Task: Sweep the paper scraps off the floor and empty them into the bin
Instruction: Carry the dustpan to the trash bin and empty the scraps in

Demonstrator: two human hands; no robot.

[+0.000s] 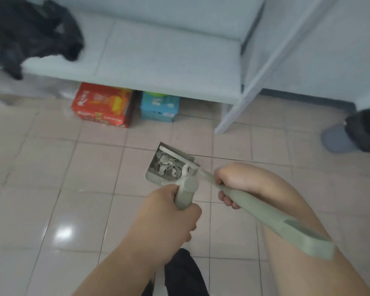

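A grey-green dustpan (153, 167) sits low over the pink tiled floor, filled with pale paper scraps (167, 164). My left hand (169, 212) is shut on the dustpan's upright handle (185, 194). My right hand (235, 182) grips the long grey-green broom handle (286, 223), which runs from lower right toward the pan. The broom head is mostly hidden behind the pan's far edge. No bin is in view.
A pale blue bench (158, 60) spans the back, with a black garment (30, 35) on its left. A red box (103, 105) and a blue box (159, 107) lie under it. A white metal frame (244, 99) stands right; a grey slipper (338, 138) lies far right.
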